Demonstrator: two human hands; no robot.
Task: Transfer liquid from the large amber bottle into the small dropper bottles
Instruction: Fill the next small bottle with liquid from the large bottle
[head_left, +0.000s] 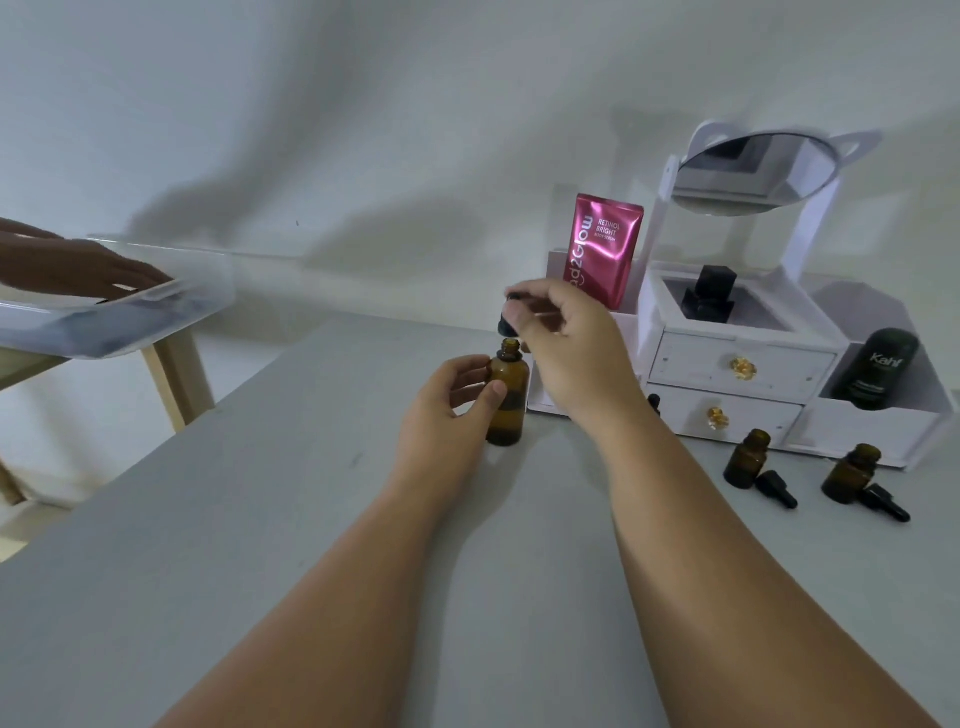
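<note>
The left hand (457, 395) is gripping the big bottle (506, 397) on the bench (260, 519). The right hand (561, 332) is pinching the dropper (509, 317) just above its open mouth. A shaky hand could drip liquid or tip it.

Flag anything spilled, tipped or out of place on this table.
Nothing spilled or tipped. The two small dropper bottles stand upright and uncapped, their black droppers lying loose on the table. The left hand steadies the large amber bottle.
</note>
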